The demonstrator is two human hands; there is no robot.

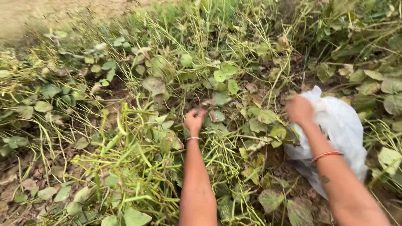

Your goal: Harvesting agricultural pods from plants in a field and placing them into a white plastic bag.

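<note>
My left hand (194, 120) reaches forward into a tangle of low bean plants, its fingers closed around a thin stem or pod among the leaves. A thin bangle sits on that wrist. My right hand (300, 109) grips the top of a white plastic bag (341, 125) that rests on the plants at the right. A red bangle is on the right wrist. Long green pods (125, 146) hang in clusters to the left of my left arm.
Green and yellowing leaves (226, 73) and dry stems cover the ground. Bare sandy soil (25, 14) lies at the far upper left. Taller green growth (356, 25) stands at the upper right.
</note>
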